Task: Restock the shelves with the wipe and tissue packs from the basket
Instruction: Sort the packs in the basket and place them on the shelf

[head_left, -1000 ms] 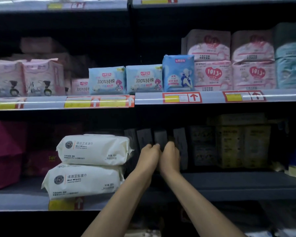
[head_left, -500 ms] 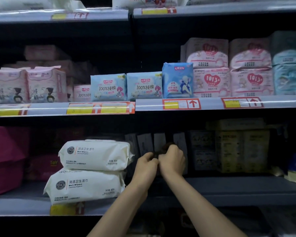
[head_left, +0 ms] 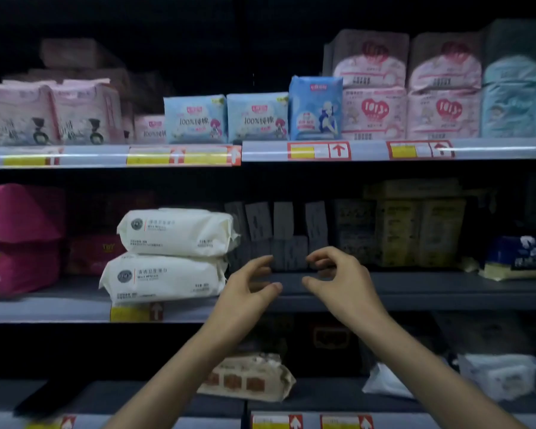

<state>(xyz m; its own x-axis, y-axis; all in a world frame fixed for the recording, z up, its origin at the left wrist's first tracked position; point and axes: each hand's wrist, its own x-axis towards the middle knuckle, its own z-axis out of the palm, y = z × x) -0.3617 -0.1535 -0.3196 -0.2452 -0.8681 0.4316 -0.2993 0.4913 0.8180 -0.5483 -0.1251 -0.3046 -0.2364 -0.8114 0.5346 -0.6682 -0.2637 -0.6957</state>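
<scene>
Grip loose, empty: left hand (head_left: 248,289), right hand (head_left: 342,278); dark packs (head_left: 288,243) behind, white wipe packs (head_left: 171,258) alongside

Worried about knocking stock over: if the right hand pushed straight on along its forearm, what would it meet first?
Probably the dark packs just beyond the right hand; nothing shows between them, though depth is unclear.

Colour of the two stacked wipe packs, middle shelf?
The wipe packs are white with dark print; head view.
</scene>
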